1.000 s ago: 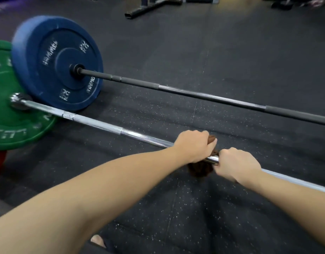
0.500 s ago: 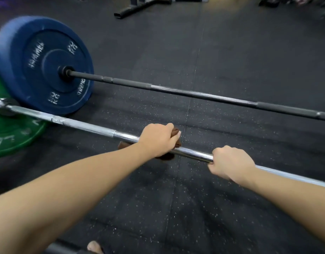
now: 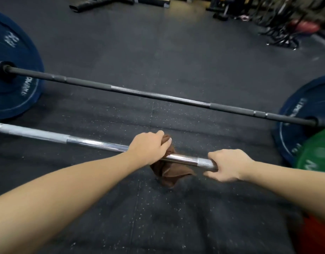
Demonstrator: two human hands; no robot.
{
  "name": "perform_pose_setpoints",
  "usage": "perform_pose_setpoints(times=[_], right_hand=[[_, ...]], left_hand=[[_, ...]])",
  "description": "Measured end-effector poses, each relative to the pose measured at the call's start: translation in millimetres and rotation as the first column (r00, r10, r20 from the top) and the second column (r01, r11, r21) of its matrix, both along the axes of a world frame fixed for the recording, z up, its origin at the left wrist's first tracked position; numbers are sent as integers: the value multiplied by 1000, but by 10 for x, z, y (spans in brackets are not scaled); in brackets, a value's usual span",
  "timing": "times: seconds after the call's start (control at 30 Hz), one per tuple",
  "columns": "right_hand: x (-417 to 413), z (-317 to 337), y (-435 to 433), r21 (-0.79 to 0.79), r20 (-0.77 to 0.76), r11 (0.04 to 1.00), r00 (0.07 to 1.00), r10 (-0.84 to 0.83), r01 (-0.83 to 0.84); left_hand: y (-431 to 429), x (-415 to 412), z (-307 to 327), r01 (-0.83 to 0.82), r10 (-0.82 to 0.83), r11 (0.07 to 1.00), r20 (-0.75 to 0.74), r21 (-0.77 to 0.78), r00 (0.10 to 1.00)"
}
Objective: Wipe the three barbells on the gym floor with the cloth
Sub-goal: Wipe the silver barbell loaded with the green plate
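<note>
Rubber gym floor (image 3: 176,48) everywhere, and the black barbell (image 3: 158,95) lies further out, well apart from us. Nearer, the chrome barbell (image 3: 95,143) runs left to right straight across our reach, its right end toward the green plate (image 3: 317,158). Our left hand (image 3: 149,148) is clamped over the brown cloth (image 3: 171,171) wrapped on that bar, and our right hand (image 3: 229,165) grips bare steel just beside it. We reckon any stroke has to follow that axis.

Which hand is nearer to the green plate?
Right. The right hand grips the silver bar close to the green plate; the left hand holds the cloth on it, farther away.
</note>
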State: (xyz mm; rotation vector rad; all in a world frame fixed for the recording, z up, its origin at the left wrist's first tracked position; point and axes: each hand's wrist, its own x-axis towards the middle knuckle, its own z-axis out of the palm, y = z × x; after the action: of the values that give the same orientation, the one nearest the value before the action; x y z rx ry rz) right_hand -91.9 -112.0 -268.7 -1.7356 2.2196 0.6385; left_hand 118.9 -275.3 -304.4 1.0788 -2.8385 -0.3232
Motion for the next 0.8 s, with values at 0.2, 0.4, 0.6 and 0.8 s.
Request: perform_pose_setpoints(times=[0.2,0.4,0.6,0.8], right_hand=[[-172,-199,145,-58,-16,992,993,-117,116],[-257,-293,206,-132,-19,989,998,-68,65],[-304,-294,178,-139,-6,989,999,-47,46],[-312,-286,158,-151,2,988,999,-41,41]], left_hand=[[21,-20,10,-49,48,998,17,50,999],[147,-176,87,-61,63,998,82,-28,995],[575,-866,99,65,-62,998,120,-19,991],[610,-988,65,93,-96,989,20,115,995]])
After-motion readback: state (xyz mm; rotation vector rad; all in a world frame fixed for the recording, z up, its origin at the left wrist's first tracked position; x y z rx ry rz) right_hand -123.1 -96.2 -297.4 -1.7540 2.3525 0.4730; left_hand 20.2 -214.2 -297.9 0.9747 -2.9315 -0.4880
